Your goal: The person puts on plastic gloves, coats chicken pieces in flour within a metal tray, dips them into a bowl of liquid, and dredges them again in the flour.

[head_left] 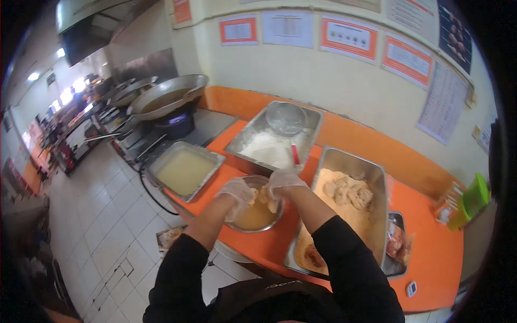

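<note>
Both my hands wear clear plastic gloves and are over a round metal bowl [256,220] of yellowish liquid. My left hand [237,198] grips a piece of battered food [253,196] at the bowl's left side. Across from it, my right hand [283,185] holds another battered piece [265,198] at the right rim. Behind the bowl is a metal tray of white flour [269,148] with a sieve [287,118] and a red handle in it. Right of my hands, a deep tray of orange-tinted flour [342,215] holds several coated pieces [350,192].
At the left stands a tray of pale liquid [186,169]. Beyond it are large woks [167,99] on a stove. To the right lie a tray with bagged meat [397,242], a small timer [411,289] and a green container [474,199]. Papers hang on the wall.
</note>
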A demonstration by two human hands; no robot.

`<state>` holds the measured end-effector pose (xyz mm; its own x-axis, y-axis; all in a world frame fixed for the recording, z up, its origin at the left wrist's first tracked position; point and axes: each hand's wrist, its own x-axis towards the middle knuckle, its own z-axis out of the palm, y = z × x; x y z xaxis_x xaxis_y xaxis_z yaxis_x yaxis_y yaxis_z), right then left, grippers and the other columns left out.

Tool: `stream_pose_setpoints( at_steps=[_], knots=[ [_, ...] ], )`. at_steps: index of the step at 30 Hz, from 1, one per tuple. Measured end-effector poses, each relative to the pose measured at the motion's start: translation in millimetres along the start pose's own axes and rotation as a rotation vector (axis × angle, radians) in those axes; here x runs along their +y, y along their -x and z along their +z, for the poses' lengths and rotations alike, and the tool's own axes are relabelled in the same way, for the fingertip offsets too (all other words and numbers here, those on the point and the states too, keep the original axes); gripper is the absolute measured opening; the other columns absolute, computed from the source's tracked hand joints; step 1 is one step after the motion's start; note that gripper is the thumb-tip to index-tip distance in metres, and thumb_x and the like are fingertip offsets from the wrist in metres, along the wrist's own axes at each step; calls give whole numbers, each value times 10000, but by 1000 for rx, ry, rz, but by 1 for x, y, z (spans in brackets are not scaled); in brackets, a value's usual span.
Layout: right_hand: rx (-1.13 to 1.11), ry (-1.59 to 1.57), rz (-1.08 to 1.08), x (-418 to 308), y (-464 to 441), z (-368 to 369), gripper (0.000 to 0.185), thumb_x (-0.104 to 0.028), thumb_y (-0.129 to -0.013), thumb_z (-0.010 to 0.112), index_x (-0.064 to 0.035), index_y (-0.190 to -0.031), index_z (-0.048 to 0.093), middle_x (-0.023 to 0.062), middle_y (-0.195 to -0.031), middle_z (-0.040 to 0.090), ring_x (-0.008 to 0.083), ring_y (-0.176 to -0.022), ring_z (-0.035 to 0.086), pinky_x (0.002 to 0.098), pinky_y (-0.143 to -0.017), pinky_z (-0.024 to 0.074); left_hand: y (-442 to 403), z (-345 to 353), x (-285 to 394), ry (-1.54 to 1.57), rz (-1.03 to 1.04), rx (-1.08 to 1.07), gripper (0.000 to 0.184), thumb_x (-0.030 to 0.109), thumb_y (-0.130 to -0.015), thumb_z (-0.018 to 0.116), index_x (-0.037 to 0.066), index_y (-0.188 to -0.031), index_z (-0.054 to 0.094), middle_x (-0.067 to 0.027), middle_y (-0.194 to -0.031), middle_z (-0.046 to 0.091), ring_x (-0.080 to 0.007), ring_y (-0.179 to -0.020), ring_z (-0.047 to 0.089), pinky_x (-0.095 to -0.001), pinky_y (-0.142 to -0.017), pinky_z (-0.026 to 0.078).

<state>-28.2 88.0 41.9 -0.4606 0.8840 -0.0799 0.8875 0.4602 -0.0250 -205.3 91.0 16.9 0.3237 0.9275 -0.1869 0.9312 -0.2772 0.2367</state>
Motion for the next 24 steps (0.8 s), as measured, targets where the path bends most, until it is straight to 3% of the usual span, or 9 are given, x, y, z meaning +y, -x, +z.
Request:
stream_pose_setpoints(
  at_steps=[1, 3, 4, 6, 10, 12, 16, 22, 24],
  knots=[
    [-1, 5, 20, -2, -17, 23, 185, -175, -644, 583, -27, -718, 666, 201, -807, 628, 311, -809, 620, 396, -737, 483, -10, 20, -22, -122, 132, -41, 387, 333, -699, 602, 17, -917, 655, -192, -968, 621, -319, -934, 593, -368, -801, 468],
    [13, -37, 30, -7, -36, 50, 188, -187, -648, 591, -38, -728, 672, 196, -821, 631, 303, -826, 621, 390, -749, 483, -3, 33, -27, 210, -110, 82, 367, 318, -716, 587, 38, -942, 657, -190, -1050, 594, -295, -988, 576, -371, -835, 459],
    [19, -84, 33, -11, -38, 53, 195, -198, -653, 591, -42, -735, 675, 193, -843, 632, 299, -841, 620, 383, -759, 482, -6, 41, -28, -4, -107, 44, 315, 281, -729, 589, 53, -934, 663, -181, -1049, 599, -277, -994, 577, -370, -845, 457],
    [-105, 1, 30, -8, -55, 80, 211, -204, -666, 587, -59, -784, 684, 175, -905, 630, 286, -881, 611, 376, -783, 475, -10, 67, -36, 92, -164, 156, 286, 252, -726, 592, 51, -916, 666, -166, -997, 622, -278, -945, 602, -371, -825, 471],
    [-280, 72, 12, -30, -47, 65, 324, -241, -709, 577, -59, -965, 655, 190, -1053, 588, 276, -1025, 558, 367, -875, 443, -16, 90, -33, 195, -182, 104, 289, 249, -753, 565, 37, -927, 655, -169, -970, 627, -303, -905, 615, -405, -787, 482],
    [-266, 82, 41, -13, -68, 109, 354, -257, -723, 567, -63, -1010, 637, 186, -1097, 569, 281, -1060, 537, 365, -895, 430, 0, 80, -19, 209, -173, 76, 293, 254, -769, 544, 32, -926, 654, -174, -962, 627, -310, -903, 614, -416, -775, 484],
    [-183, -67, 214, -16, -65, 114, 303, -236, -695, 540, -67, -908, 675, 156, -1033, 603, 281, -991, 573, 353, -884, 435, 7, 79, -8, 240, -107, 138, 308, 270, -788, 516, 34, -929, 655, -182, -938, 630, -315, -895, 616, -420, -754, 490],
    [-133, -110, 75, -21, -52, 100, 338, -210, -691, 524, -51, -958, 656, 202, -1052, 585, 290, -1028, 555, 368, -884, 433, -12, 110, -21, 15, 84, 130, 267, 239, -774, 537, 50, -916, 664, -182, -934, 631, -318, -878, 621, -416, -753, 494],
    [-210, -138, 141, -21, -50, 92, 351, -228, -706, 523, -44, -979, 646, 205, -1075, 574, 293, -1030, 553, 379, -879, 435, 4, 81, -6, 4, -15, 31, 252, 215, -761, 548, 49, -910, 665, -181, -938, 631, -315, -880, 622, -416, -757, 493]
  ],
)
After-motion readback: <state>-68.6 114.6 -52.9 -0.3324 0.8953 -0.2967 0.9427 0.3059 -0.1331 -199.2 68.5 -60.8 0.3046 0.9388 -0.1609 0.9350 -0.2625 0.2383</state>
